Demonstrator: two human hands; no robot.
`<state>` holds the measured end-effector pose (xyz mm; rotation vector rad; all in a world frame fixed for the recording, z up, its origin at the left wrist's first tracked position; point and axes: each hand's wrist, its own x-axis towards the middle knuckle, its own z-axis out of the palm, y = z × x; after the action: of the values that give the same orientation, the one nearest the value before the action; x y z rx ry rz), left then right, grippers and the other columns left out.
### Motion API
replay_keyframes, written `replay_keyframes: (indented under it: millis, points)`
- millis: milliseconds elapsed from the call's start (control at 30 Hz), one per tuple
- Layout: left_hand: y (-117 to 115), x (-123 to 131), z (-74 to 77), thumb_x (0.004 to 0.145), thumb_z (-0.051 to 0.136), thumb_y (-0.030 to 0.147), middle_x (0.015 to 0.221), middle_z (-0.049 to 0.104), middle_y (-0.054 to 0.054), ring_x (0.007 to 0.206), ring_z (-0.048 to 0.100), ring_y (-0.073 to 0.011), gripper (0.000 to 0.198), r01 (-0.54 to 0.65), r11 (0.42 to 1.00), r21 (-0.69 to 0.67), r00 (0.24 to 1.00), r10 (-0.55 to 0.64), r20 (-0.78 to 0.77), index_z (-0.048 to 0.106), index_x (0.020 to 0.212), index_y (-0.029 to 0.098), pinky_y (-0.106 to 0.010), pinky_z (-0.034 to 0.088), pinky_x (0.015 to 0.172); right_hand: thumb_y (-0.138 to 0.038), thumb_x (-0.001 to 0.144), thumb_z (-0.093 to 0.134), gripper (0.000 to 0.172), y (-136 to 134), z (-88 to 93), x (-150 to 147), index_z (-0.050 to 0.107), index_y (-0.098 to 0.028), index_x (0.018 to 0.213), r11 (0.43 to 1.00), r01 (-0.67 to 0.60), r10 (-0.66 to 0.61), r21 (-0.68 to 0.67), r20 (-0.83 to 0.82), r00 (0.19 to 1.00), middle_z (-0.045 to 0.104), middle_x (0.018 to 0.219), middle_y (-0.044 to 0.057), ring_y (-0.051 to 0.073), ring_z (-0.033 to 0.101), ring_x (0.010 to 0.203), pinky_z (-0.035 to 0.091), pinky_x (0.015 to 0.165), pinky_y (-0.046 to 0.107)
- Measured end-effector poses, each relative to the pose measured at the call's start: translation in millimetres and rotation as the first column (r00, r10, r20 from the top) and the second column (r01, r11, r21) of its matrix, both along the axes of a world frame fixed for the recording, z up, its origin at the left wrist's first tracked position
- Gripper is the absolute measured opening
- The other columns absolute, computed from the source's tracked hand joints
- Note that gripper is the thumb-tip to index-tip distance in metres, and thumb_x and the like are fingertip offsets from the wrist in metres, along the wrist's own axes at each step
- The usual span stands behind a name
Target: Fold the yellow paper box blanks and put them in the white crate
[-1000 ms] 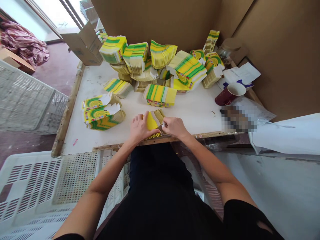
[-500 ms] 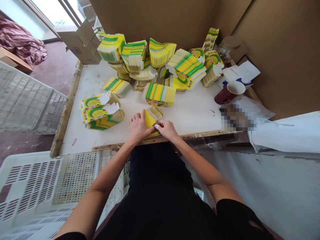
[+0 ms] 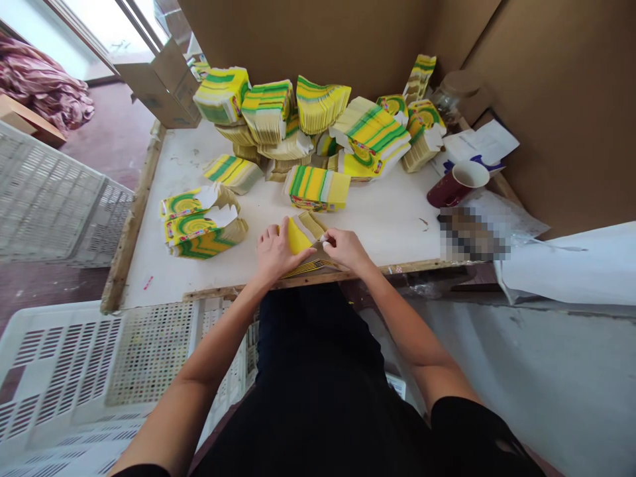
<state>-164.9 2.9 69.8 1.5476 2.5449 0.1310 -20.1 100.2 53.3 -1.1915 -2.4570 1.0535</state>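
Observation:
A small stack of flat yellow cartons (image 3: 299,237) lies at the table's near edge, its upper part showing plain grey-brown card and its near side fanned into thin layers. My left hand (image 3: 275,250) grips it from the left, thumb along the near side and index finger on the yellow face. At the stack's right edge, my right hand (image 3: 342,248) is closed in a pinch. Something small and white shows at its fingertips; what they hold, if anything, is hidden. Just beyond lies a bundle of yellow-green cartons (image 3: 318,187).
More carton bundles (image 3: 271,109) are piled along the back of the white table (image 3: 387,215). Two bundles (image 3: 199,225) stand on the left. A dark red mug (image 3: 450,189), papers and a plastic bag occupy the right end. White plastic crates (image 3: 59,358) stand below on the left.
My right hand has slid a little to the right and away from me along the stack, uncovering more of its layered near edge. My left hand has stayed in place.

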Motion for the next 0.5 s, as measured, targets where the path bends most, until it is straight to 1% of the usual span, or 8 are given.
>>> replay_keyframes:
  millis: [133,200,300,367,400,433,500]
  points:
    - [0.6,0.1,0.7,0.076,0.048,0.069,0.119,0.055,-0.017,0.111,0.051,-0.0347,0.087,-0.009,1.000,-0.001,1.000,0.009,0.001,0.033,0.143,0.015,-0.043,0.037,0.093,-0.013,0.071,0.055,0.014,-1.4,-3.0,14.1,0.066,-0.018,0.078,0.993,-0.084,0.080,-0.078,-0.053,0.995,0.066,0.067,0.000,0.013,0.057,0.061,0.042,0.062,0.024]
    - [1.3,0.8,1.1,0.076,0.049,0.068,0.119,0.055,-0.017,0.112,0.051,-0.0352,0.086,-0.022,1.000,-0.009,1.000,0.022,-0.004,0.033,0.143,0.016,-0.044,0.037,0.093,-0.013,0.070,0.055,0.013,-3.3,-5.0,21.8,0.066,-0.017,0.075,0.977,-0.160,0.148,-0.144,-0.085,0.985,0.065,0.066,-0.001,0.012,0.056,0.060,0.042,0.061,0.023]
    - [2.0,1.9,1.4,0.076,0.051,0.066,0.120,0.055,-0.018,0.113,0.051,-0.0358,0.085,-0.034,0.999,-0.023,0.999,0.034,-0.008,0.032,0.143,0.017,-0.044,0.037,0.093,-0.016,0.072,0.054,0.012,-4.5,-8.2,32.3,0.066,-0.017,0.075,0.920,-0.297,0.275,-0.255,-0.122,0.954,0.065,0.067,-0.002,0.011,0.055,0.058,0.043,0.060,0.022]
    - [2.0,2.3,1.6,0.076,0.050,0.065,0.121,0.055,-0.018,0.113,0.051,-0.0357,0.084,-0.035,0.999,-0.018,0.999,0.035,-0.005,0.032,0.143,0.017,-0.044,0.038,0.094,-0.020,0.074,0.055,0.012,-3.8,-10.1,37.0,0.066,-0.017,0.077,0.885,-0.349,0.322,-0.308,-0.136,0.937,0.065,0.067,-0.002,0.011,0.056,0.058,0.044,0.060,0.023]
    - [2.0,2.4,1.7,0.077,0.050,0.065,0.120,0.056,-0.017,0.112,0.051,-0.0356,0.084,-0.036,0.999,-0.012,0.999,0.036,-0.002,0.032,0.143,0.017,-0.044,0.038,0.094,-0.022,0.076,0.056,0.012,-3.3,-10.9,38.1,0.067,-0.017,0.079,0.884,-0.347,0.317,-0.312,-0.145,0.937,0.066,0.067,-0.002,0.012,0.057,0.059,0.045,0.060,0.023]
    - [1.9,2.5,1.8,0.077,0.051,0.064,0.120,0.056,-0.017,0.112,0.052,-0.0354,0.083,-0.036,0.999,-0.007,0.999,0.036,0.000,0.033,0.143,0.018,-0.044,0.038,0.094,-0.023,0.077,0.056,0.013,-2.7,-11.7,38.3,0.067,-0.017,0.081,0.897,-0.326,0.290,-0.299,-0.160,0.944,0.067,0.069,-0.001,0.012,0.058,0.061,0.046,0.061,0.024]
    - [1.8,2.9,2.4,0.077,0.051,0.064,0.121,0.057,-0.017,0.113,0.052,-0.0352,0.083,-0.038,0.999,-0.004,0.999,0.038,-0.001,0.034,0.143,0.018,-0.044,0.038,0.094,-0.019,0.078,0.055,0.019,-1.6,-13.9,36.2,0.068,-0.016,0.092,0.945,-0.245,0.201,-0.216,-0.205,0.958,0.069,0.080,0.002,0.014,0.062,0.070,0.049,0.067,0.026]
